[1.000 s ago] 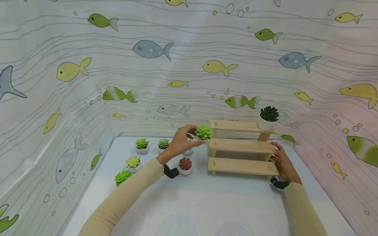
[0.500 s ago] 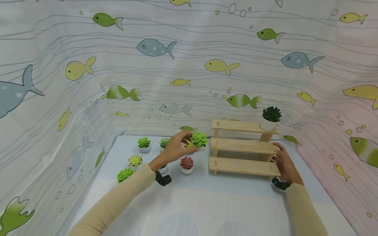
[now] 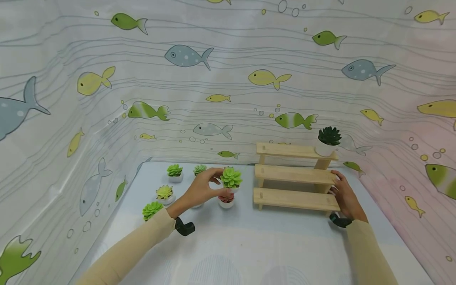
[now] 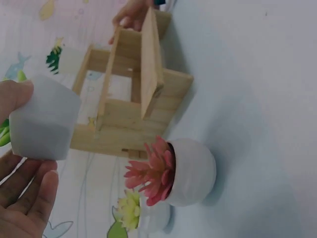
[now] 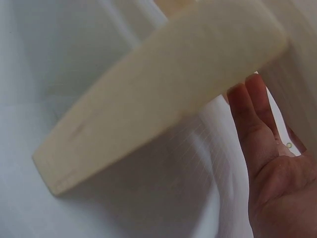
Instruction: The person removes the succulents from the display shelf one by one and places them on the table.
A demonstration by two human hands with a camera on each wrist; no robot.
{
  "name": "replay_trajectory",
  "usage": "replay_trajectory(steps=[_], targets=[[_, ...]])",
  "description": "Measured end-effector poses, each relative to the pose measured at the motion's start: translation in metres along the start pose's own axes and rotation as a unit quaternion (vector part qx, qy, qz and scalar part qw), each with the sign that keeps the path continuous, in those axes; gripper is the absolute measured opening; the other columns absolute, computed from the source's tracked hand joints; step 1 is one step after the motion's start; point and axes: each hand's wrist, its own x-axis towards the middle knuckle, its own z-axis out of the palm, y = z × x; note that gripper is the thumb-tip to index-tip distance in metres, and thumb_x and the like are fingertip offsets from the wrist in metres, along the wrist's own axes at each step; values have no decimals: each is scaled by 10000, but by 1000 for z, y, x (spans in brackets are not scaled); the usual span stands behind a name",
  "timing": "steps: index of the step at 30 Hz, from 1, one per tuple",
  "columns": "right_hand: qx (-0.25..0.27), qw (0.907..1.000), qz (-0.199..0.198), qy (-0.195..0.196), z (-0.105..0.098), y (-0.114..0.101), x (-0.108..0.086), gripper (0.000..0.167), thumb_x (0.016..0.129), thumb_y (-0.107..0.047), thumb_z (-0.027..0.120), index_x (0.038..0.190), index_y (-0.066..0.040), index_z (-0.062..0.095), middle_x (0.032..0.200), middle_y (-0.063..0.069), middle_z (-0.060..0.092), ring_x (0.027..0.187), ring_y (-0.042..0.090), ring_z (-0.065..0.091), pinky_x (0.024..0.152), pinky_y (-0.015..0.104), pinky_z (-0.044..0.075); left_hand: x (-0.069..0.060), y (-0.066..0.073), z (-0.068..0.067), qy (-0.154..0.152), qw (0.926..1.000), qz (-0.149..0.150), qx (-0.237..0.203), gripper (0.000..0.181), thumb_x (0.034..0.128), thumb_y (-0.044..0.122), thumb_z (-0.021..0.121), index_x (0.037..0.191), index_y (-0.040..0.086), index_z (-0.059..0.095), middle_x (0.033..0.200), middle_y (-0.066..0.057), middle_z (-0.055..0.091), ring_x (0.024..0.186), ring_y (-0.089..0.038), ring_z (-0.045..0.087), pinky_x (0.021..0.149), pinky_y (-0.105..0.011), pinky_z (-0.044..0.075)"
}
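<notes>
My left hand point(image 3: 201, 189) pinches a small fake succulent point(image 3: 231, 177) with bright green leaves, held up above the table. In the left wrist view its white pot point(image 4: 45, 119) sits between thumb and fingers, tilted sideways to that camera. Just below it stands a red succulent point(image 4: 153, 173) in a round white pot, partly covered by my left hand in the head view. At the right end of a three-step wooden shelf stand point(image 3: 295, 199), my right hand point(image 3: 347, 198) grips the edge near the middle step. A wooden plank point(image 5: 163, 94) fills much of the right wrist view.
A dark green succulent point(image 3: 329, 136) in a white pot stands at the top step's right end. Several potted succulents stand on the table's left, including a yellow-green one point(image 3: 164, 192) and a bright green one point(image 3: 152, 209). A fish-patterned sheet point(image 3: 228, 79) hangs behind the table.
My left hand has carried the green succulent left and down, away from the stand and over the red one. My right hand has stayed at the stand's right end.
</notes>
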Motion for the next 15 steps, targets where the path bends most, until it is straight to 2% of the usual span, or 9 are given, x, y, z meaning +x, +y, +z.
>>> replay_trajectory(steps=[8, 11, 15], targets=[[34, 9999, 116, 69, 3, -4, -2, 405, 1133, -274, 380, 1501, -392, 258, 1350, -84, 416, 1162, 110, 493, 841, 280, 525, -16, -5, -9, 74, 9998, -128, 128, 656, 846, 293, 880, 1397, 78, 596, 1333, -77, 627, 1090, -300, 669, 928, -404, 558], [15, 9998, 151, 95, 5, -5, -3, 411, 1131, -283, 388, 1504, -398, 256, 1358, -86, 410, 1179, 110, 476, 840, 282, 525, -21, -5, -13, 109, 9996, -157, 188, 660, 846, 306, 879, 1399, 82, 596, 1325, -82, 632, 1070, -278, 675, 913, -382, 560], [-62, 9996, 230, 174, 8, -6, -3, 420, 1129, -307, 397, 1508, -409, 249, 1371, -88, 396, 1205, 125, 452, 840, 286, 523, -28, -6, -19, 90, 9991, -341, 248, 667, 844, 343, 877, 1410, 127, 597, 1328, -51, 629, 1065, -246, 677, 903, -378, 561]])
